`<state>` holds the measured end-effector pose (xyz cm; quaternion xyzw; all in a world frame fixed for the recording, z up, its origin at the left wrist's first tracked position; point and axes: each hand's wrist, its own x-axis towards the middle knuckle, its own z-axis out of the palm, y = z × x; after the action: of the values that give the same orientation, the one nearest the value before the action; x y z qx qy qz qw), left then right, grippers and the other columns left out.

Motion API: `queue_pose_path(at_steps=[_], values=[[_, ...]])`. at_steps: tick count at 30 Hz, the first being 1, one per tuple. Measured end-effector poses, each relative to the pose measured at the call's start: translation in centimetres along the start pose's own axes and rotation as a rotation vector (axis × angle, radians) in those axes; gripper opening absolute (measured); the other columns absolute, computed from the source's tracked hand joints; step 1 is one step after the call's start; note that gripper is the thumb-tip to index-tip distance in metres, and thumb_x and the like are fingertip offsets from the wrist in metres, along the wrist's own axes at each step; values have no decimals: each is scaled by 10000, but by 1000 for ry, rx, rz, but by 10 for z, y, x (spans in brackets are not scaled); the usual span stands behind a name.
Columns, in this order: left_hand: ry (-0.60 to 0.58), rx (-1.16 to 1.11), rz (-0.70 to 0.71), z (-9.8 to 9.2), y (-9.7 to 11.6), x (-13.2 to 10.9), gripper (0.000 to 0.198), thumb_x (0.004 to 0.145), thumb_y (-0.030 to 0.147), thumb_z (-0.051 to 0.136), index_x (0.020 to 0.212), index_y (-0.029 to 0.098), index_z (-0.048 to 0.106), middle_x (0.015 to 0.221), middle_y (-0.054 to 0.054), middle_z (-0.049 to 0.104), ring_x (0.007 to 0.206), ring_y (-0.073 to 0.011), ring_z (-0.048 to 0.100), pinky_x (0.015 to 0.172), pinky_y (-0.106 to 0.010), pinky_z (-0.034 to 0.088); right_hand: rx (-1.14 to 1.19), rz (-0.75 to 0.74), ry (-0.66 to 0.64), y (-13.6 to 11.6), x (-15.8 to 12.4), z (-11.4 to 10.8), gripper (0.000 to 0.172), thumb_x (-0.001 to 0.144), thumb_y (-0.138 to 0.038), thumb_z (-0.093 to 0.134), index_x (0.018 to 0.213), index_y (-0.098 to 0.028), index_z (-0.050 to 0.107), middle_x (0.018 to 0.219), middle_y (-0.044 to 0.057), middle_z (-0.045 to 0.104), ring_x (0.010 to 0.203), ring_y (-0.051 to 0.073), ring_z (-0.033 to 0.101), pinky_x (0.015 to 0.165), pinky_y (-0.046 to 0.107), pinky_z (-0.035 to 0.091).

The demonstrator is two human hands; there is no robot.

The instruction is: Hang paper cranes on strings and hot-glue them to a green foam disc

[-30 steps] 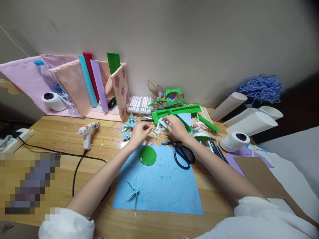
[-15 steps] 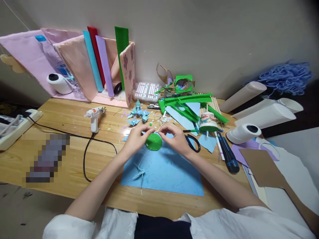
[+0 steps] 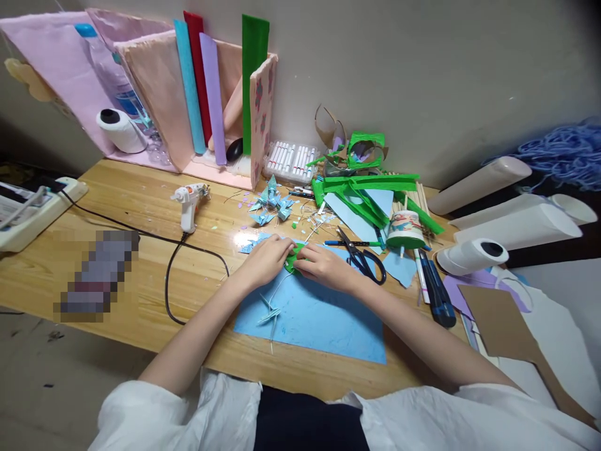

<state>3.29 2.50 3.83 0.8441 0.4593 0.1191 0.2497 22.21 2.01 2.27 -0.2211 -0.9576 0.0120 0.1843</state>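
Now that left hand [image 3: 270,258] and right hand [image 3: 323,266] have moved over the round green paper disc [image 3: 292,259], handling apparently centres there, both grasps indeterminable.

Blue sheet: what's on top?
A folded paper piece, scissors at the far right corner. The left hand and right hand partly hide a green disc; anything beneath them is unseen.

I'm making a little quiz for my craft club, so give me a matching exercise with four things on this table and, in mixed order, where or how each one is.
1. Green disc
2. Glue gun
3. Scissors
4. Markers

A. Lined up in a clear case
B. Partly covered by the left hand and the right hand
C. Black-handled, to the right of both hands
D. White, with a black cable

Pairs: 1-B, 2-D, 3-C, 4-A
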Motion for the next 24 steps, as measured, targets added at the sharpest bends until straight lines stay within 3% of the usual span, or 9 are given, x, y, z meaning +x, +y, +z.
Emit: queue_pose_path(at_steps=[10,24], values=[[-8,-4,4,1,1,0,303,918,212,294,935,159,591,852,-74,585,849,-189,550,765,-297,429,-91,-155,-99,3,-1,0,238,927,-129,372,880,-130,606,802,72,593,776,177,486,700,303,451],[11,-42,-9,4,1,0,301,918,220,303,952,162,595,881,-75,603,897,-190,551,806,-307,424,9,-111,-162,5,-5,-4,278,937,-138,333,923,-153,610,830,89,602,809,187,499,697,321,445]])
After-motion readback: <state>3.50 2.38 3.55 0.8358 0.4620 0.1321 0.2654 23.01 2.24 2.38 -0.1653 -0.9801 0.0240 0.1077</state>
